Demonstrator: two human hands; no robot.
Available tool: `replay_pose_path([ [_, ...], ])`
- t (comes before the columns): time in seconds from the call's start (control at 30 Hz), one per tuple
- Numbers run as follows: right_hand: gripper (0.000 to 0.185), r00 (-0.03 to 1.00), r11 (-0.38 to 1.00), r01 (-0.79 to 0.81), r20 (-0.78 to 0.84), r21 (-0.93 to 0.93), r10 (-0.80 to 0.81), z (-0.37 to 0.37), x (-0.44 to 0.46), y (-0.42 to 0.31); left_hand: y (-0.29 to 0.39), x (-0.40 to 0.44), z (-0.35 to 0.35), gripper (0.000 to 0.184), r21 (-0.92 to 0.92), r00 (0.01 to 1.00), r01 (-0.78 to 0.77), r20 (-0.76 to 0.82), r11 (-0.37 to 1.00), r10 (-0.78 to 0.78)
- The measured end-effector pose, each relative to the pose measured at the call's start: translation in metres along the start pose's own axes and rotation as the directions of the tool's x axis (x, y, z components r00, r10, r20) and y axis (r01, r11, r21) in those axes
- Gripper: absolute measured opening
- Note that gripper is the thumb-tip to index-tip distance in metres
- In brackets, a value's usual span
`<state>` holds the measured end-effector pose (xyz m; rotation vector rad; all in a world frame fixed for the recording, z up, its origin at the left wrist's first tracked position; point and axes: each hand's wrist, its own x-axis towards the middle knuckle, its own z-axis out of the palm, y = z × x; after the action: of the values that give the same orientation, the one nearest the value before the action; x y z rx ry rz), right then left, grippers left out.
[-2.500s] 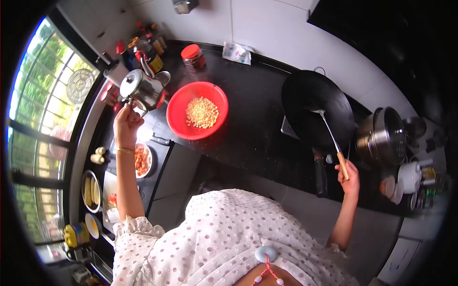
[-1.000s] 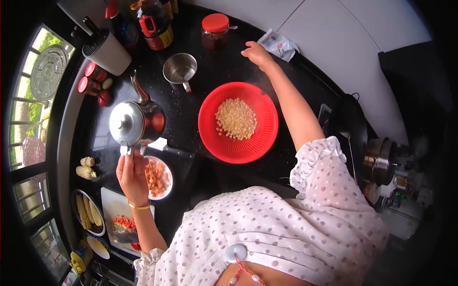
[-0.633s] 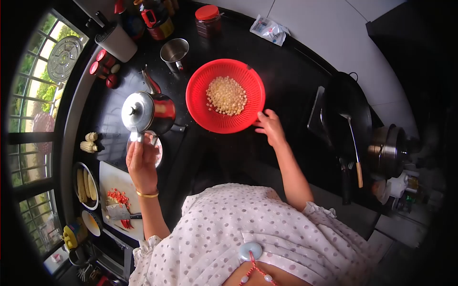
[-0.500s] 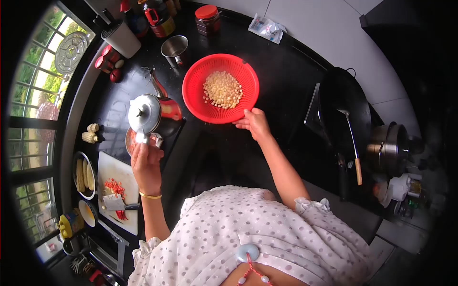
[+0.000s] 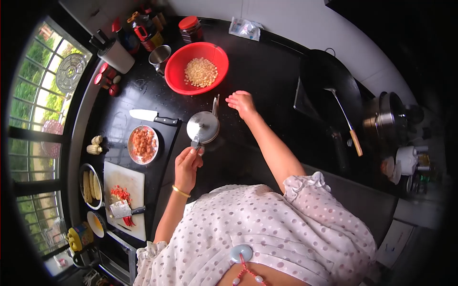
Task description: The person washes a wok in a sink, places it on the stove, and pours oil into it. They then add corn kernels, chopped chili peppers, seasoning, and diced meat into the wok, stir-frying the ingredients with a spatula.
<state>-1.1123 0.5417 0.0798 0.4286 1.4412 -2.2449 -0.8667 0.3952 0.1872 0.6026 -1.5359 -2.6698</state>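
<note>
The kettle is in the middle of the scene, near the close edge of the dark table, with its lid toward the camera and its spout pointing to the far side. The left hand holds it from the near side, fingers closed on the handle. The right hand is just right of the spout, apart from it, with its fingers open and reaching left. Beyond the kettle stands a red colander with pale yellow kernels in it. A metal cup is just left of the colander, and a red-lidded jar and a packet are at the far side. To the left of the kettle lie a knife and, nearer, a bowl of reddish chunks. Nearer again, a white board carries chopped red bits, a cleaver and red strips. On the right, a spatula rests in a black wok, with a steel pot farther right.
</note>
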Motion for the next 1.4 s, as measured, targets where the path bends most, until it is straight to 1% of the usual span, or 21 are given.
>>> replay_pose_path([
  [0.1,0.038,0.99,0.997,0.08,-0.117,-0.009,-0.081,-0.051,-0.073,0.009,-0.023,0.043,0.003,0.025,0.093,0.996,0.043,0.075,0.995,-0.05],
  [0.13,0.036,0.982,0.994,0.078,-0.165,-0.072,-0.089,-0.064,-0.104,0.014,-0.031,0.057,0.003,0.025,0.104,0.993,0.052,0.101,0.993,-0.063],
  [0.3,0.024,0.951,0.981,-0.126,-0.301,-0.15,0.076,-0.146,-0.233,0.056,-0.062,0.119,0.01,0.025,0.214,0.977,0.037,0.199,0.976,-0.081],
  [0.37,0.022,0.922,0.98,-0.17,-0.369,-0.108,0.119,-0.172,-0.275,0.064,-0.072,0.137,0.013,0.024,0.171,0.965,0.091,0.227,0.981,-0.129],
  [0.47,0.021,0.885,0.989,-0.137,-0.454,-0.054,0.098,-0.206,-0.325,0.074,-0.087,0.154,0.02,0.023,0.174,0.96,0.076,0.255,0.982,-0.12],
  [0.6,0.02,0.848,0.999,-0.04,-0.528,0.018,0.044,-0.234,-0.368,0.059,-0.09,0.16,0.022,0.025,0.227,0.949,0.04,0.296,0.973,-0.108],
  [0.73,0.019,0.786,0.986,0.165,-0.607,0.029,-0.114,-0.272,-0.377,0.011,-0.088,0.158,0.022,0.027,0.402,0.973,-0.047,0.225,0.914,-0.049],
  [0.8,0.018,0.774,0.966,0.25,-0.612,0.062,-0.161,-0.298,-0.369,-0.024,-0.082,0.149,0.027,0.03,0.547,0.993,-0.118,0.071,0.829,0.094],
  [0.87,0.019,0.766,0.927,0.337,-0.621,0.165,-0.168,-0.334,-0.349,-0.053,-0.081,0.136,0.022,0.037,0.454,0.991,-0.098,-0.033,0.885,0.127],
  [0.9,0.022,0.804,0.875,0.38,-0.574,0.301,-0.152,-0.357,-0.338,-0.066,-0.085,0.127,0.02,0.042,0.432,0.978,-0.123,-0.098,0.893,0.182],
  [0.93,0.03,0.822,0.854,0.395,-0.545,0.34,-0.163,-0.367,-0.325,-0.085,-0.093,0.12,0.01,0.041,0.404,0.972,-0.111,-0.145,0.908,0.183],
  [1.0,0.042,0.899,0.846,0.349,-0.399,0.402,-0.181,-0.381,-0.301,-0.121,-0.116,0.098,-0.005,0.037,0.421,0.953,-0.089,-0.226,0.903,0.2],
  [1.03,0.048,0.933,0.862,0.296,-0.32,0.411,-0.167,-0.377,-0.29,-0.142,-0.127,0.082,-0.006,0.037,0.414,0.946,-0.092,-0.247,0.906,0.209],
  [1.07,0.053,0.959,0.877,0.24,-0.24,0.415,-0.149,-0.373,-0.28,-0.16,-0.139,0.065,-0.005,0.036,0.419,0.938,-0.013,-0.309,0.908,0.156],
  [1.1,0.059,0.987,0.889,0.154,-0.102,0.431,-0.121,-0.375,-0.266,-0.175,-0.149,0.051,-0.003,0.036,0.418,0.923,0.068,-0.372,0.906,0.102],
  [1.13,0.061,0.993,0.923,0.102,0.014,0.371,-0.116,-0.366,-0.262,-0.192,-0.158,0.037,0.001,0.036,0.41,0.914,0.07,-0.392,0.909,0.107],
  [1.2,0.052,1.0,0.96,-0.009,0.019,0.28,0.004,-0.357,-0.25,-0.215,-0.176,0.013,0.012,0.029,0.359,0.897,0.131,-0.44,0.924,0.044],
  [1.27,0.039,0.984,0.975,-0.093,0.167,0.201,0.06,-0.375,-0.225,-0.224,-0.187,-0.009,0.031,0.026,0.333,0.882,0.124,-0.469,0.935,0.05],
  [1.3,0.029,0.997,0.984,-0.032,0.081,0.176,0.018,-0.363,-0.231,-0.236,-0.192,-0.019,0.038,0.025,0.319,0.882,0.119,-0.469,0.94,0.047],
  [1.33,0.026,0.987,0.984,-0.028,0.161,0.177,0.0,-0.365,-0.23,-0.248,-0.195,-0.025,0.041,0.023,0.306,0.884,0.111,-0.466,0.946,0.047],
  [1.4,0.024,0.997,0.98,0.07,-0.011,-0.185,-0.074,-0.363,-0.239,-0.272,-0.2,-0.04,0.045,0.023,0.291,0.875,0.137,-0.484,0.947,0.022],
])
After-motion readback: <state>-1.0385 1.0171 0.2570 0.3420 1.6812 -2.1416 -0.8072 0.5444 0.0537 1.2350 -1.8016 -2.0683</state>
